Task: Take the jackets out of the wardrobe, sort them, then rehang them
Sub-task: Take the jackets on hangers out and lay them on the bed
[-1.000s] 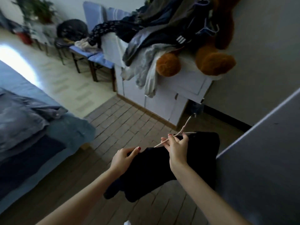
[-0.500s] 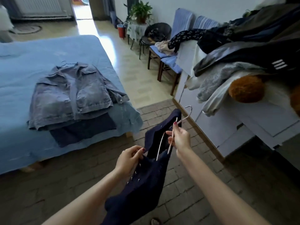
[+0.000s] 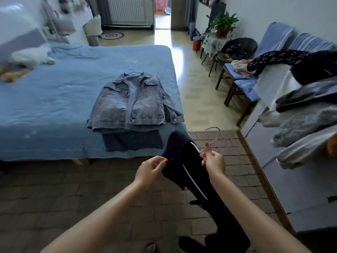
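A dark navy jacket [image 3: 193, 172] hangs in front of me on a thin metal hanger [image 3: 213, 137]. My right hand [image 3: 213, 161] pinches the hanger below its hook. My left hand [image 3: 151, 168] pinches the jacket's edge on the left. On the blue bed [image 3: 45, 99] a grey-blue denim jacket [image 3: 133, 105] lies flat on its own hanger, on top of a darker garment [image 3: 133, 141]. The wardrobe is out of view.
A white cabinet [image 3: 269, 143] on the right is heaped with clothes [image 3: 306, 106]. Blue chairs [image 3: 244, 83], a black chair and a potted plant [image 3: 222, 24] line the right wall. Brick-patterned floor lies between the bed and the cabinet.
My view has swung left from the cabinet toward the bed. Both hands kept hold of the dark jacket and its hanger, which now hang lengthwise in front of me.
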